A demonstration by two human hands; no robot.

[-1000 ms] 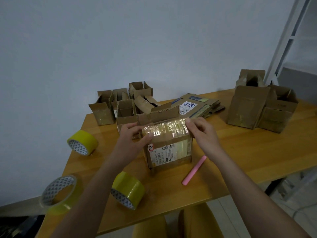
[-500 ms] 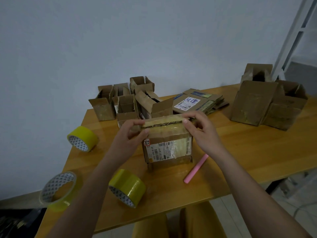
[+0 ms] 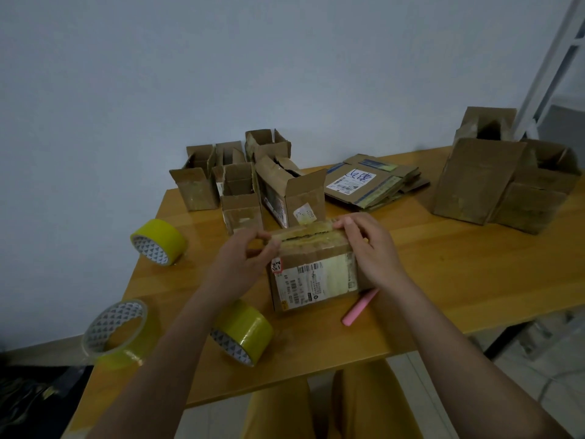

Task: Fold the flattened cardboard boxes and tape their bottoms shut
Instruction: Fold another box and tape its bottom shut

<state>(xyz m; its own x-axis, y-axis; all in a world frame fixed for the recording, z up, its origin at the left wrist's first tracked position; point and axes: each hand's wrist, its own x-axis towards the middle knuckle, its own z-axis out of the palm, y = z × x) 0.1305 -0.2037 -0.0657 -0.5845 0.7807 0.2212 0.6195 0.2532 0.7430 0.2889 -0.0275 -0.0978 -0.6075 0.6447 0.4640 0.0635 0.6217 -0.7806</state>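
A small cardboard box (image 3: 313, 280) with a white shipping label stands on the wooden table (image 3: 443, 280) in front of me, its top flaps folded nearly flat. My left hand (image 3: 243, 261) grips the box's upper left corner with curled fingers. My right hand (image 3: 370, 248) holds the upper right corner, fingertips on the top flap. A yellow tape roll (image 3: 242, 332) lies just below my left forearm. A stack of flattened boxes (image 3: 370, 182) lies behind the box.
Two more yellow tape rolls lie at the left, one (image 3: 158, 240) further back and one (image 3: 118, 331) at the table's edge. A pink marker (image 3: 359, 307) lies right of the box. Several folded boxes stand at back left (image 3: 240, 188) and back right (image 3: 503, 185).
The far top flap, raised a second ago, has been folded down flat. Both hands stayed at the box's top corners and the view tilted down a little.
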